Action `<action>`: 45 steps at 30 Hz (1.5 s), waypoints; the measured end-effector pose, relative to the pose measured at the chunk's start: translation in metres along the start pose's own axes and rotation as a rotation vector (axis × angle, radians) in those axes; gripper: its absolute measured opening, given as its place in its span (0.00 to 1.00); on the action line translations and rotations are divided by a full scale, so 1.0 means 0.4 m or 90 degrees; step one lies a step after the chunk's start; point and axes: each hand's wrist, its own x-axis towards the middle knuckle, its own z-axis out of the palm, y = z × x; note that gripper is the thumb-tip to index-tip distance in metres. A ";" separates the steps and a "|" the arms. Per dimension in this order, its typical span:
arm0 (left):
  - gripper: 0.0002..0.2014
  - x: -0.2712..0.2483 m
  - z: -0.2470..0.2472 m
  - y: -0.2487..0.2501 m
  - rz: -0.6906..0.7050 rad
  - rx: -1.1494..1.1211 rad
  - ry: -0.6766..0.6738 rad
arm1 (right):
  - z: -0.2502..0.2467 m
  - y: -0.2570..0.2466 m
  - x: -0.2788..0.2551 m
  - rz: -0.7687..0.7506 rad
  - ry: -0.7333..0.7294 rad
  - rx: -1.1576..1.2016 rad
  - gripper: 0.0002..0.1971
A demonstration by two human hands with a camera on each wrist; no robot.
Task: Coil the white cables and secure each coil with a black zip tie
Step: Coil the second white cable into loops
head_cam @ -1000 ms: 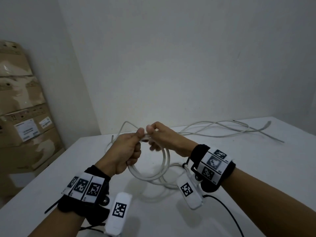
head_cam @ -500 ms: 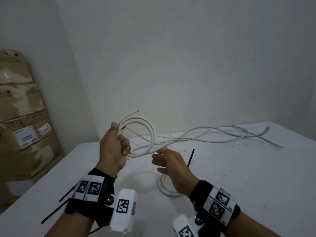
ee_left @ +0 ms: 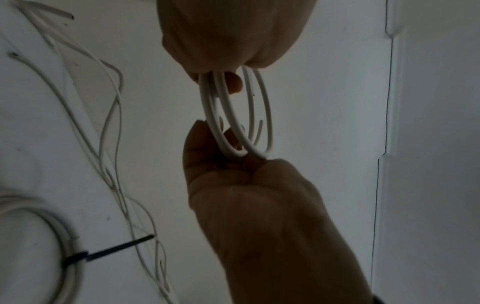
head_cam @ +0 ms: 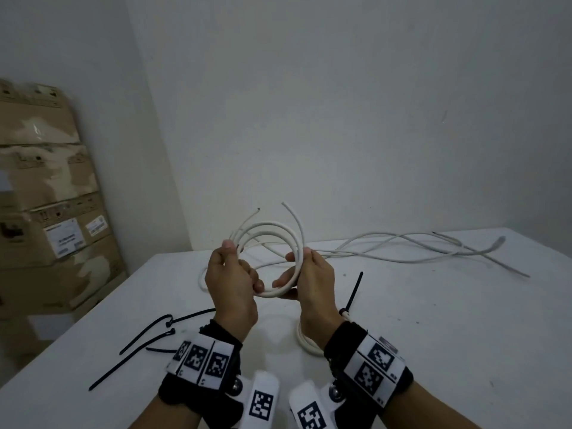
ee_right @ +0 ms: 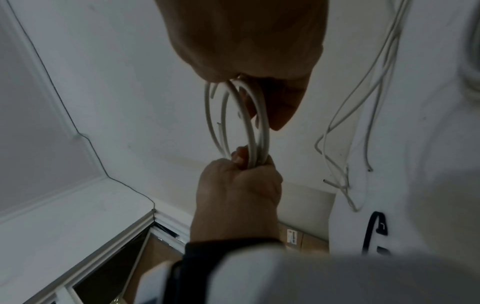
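A small coil of white cable (head_cam: 272,239) is up in the air between both hands, its two cut ends sticking up. My left hand (head_cam: 244,267) grips the coil's left side; my right hand (head_cam: 294,270) grips its right side, fingers curled round the loops. The left wrist view shows the coil (ee_left: 233,115) edge-on, with the left hand (ee_left: 228,67) above and the right hand below. In the right wrist view the coil (ee_right: 249,123) runs from the right hand (ee_right: 259,98) down to the left fist. Several loose black zip ties (head_cam: 148,339) lie at the table's left.
A coiled cable (head_cam: 305,343) bound by a black zip tie (head_cam: 354,292) lies on the white table (head_cam: 433,335) under my right wrist. Long loose white cables (head_cam: 402,252) sprawl at the back right. Cardboard boxes (head_cam: 46,212) are stacked at the left wall.
My left hand lifted the coil off the table alone while the right let go and hung open below. Now the right hand has come up and gripped the coil's right side.
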 end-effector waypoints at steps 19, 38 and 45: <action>0.12 -0.018 -0.078 0.038 -0.057 0.122 -0.265 | -0.072 -0.001 0.044 -0.074 -0.126 -0.308 0.15; 0.14 -0.011 -0.106 0.025 -0.075 0.306 -0.303 | -0.100 0.022 0.020 -0.148 -0.240 -0.479 0.12; 0.12 -0.003 -0.102 0.017 -0.126 0.304 -0.238 | -0.110 0.044 0.020 -0.172 -0.223 -0.465 0.11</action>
